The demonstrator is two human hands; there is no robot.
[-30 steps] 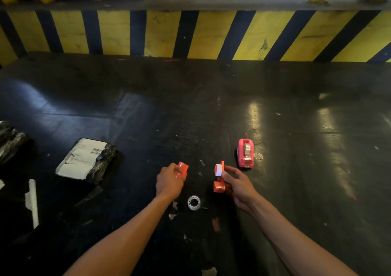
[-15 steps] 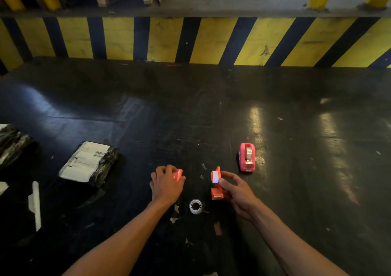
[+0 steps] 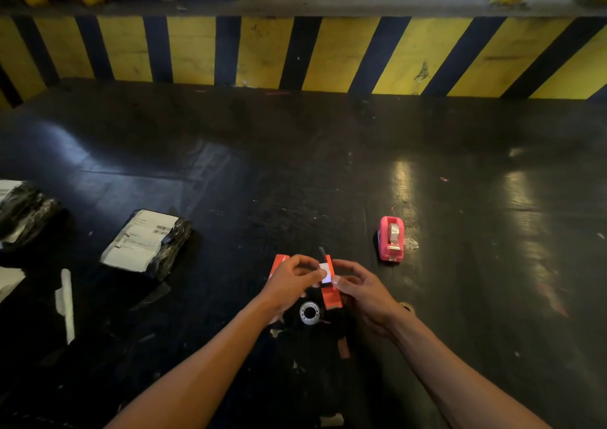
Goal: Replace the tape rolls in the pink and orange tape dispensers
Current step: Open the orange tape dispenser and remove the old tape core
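Your left hand (image 3: 289,284) and right hand (image 3: 364,292) pinched the orange dispenser (image 3: 330,292) between them in a shared grip, tape roll (image 3: 309,312) on the counter (image 3: 328,172) just below.

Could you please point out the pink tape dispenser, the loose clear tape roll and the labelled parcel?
pink tape dispenser (image 3: 391,238), head view, on its top.
clear tape roll (image 3: 309,312), head view, on its ring.
labelled parcel (image 3: 141,239), head view, on its white label.

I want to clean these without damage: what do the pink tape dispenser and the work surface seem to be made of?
The pink tape dispenser looks like moulded glossy plastic: uniform colour, rounded edges; the cutter at its near end glints, probably metal. The work surface is dark and semi-glossy, reflecting lights in streaks, with scuffs and specks; perhaps coated board or rubbery sheet, which I cannot tell.
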